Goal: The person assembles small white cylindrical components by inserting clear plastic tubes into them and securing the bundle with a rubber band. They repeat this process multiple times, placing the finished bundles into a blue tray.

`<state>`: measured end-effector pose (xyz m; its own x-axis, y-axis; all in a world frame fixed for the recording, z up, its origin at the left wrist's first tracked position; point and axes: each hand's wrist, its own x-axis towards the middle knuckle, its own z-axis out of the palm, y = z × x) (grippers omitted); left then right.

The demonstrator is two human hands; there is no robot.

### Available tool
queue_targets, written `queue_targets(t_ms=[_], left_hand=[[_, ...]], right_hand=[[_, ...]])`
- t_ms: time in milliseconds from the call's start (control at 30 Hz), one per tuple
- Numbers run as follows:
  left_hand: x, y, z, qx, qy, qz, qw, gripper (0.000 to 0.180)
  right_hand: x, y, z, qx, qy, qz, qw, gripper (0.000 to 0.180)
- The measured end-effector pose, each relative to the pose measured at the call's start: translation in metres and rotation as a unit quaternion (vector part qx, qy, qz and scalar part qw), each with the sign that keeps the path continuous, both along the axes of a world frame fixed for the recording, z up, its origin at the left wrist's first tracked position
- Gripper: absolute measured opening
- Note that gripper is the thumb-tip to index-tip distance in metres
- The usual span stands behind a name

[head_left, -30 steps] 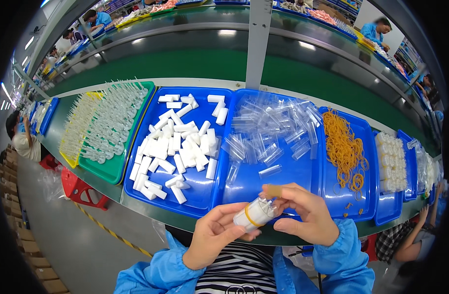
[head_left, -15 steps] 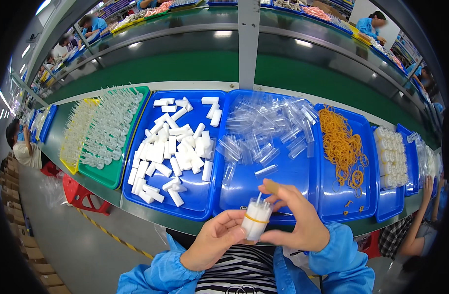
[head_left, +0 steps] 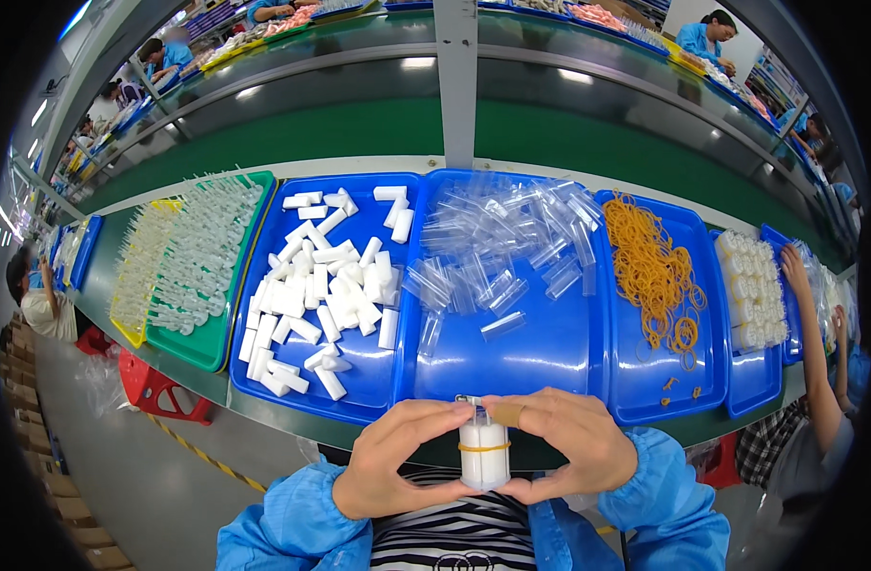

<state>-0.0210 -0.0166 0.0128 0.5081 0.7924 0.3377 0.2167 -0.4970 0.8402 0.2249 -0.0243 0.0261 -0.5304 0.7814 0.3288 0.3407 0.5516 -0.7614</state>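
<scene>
Now the squat bundle of white cylindrical pieces (head_left: pixel 484 464) stands upright between the person's two hands, in front of the black-and-white striped shirt (head_left: pixel 435 538), just short of the blue plastic tray of clear tubes (head_left: pixel 549 352); half a second ago it leaned to one side. A thin yellow elastic band (head_left: pixel 484 447) circles it, as before.

The left hand (head_left: pixel 383 462) grasps it with the thumb at the base and has brought its fingertips up to the top. The right hand (head_left: pixel 573 443), its index finger wrapped in tan tape (head_left: pixel 508 414), grips from the opposite side, its raised fingers now lowered to the top. A small piece there is too tiny to tell.

At the far right, a co-worker's bare arm (head_left: pixel 818 352) now stretches farther up beside the trays.
</scene>
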Motion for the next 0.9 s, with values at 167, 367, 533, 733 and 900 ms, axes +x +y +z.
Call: queue_targets(t_ms=[167, 367, 533, 733, 900], left_hand=[[0.008, -0.004, -0.015, 0.047, 0.038, 0.038, 0.997, 0.071], [0.038, -0.01, -0.018, 0.167, 0.029, 0.008, 0.985, 0.073], [0.061, -0.009, -0.006, 0.12, 0.085, -0.014, 0.989, 0.098], [0.043, -0.004, -0.014, 0.107, 0.111, 0.041, 0.987, 0.065], [0.039, -0.006, -0.016, 0.102, 0.118, 0.066, 0.985, 0.061]], right_hand=[[0.013, 0.002, -0.012, -0.084, 0.002, 0.035, 0.996, 0.074], [0.026, -0.011, -0.005, -0.34, 0.055, -0.011, 0.939, 0.073], [0.097, -0.042, 0.006, -0.115, 0.09, -0.295, 0.944, 0.058], [0.261, -0.1, -0.024, 0.21, 0.105, -0.721, 0.652, 0.05], [0.403, -0.123, -0.088, 0.138, 0.034, -0.809, 0.571, 0.051]])
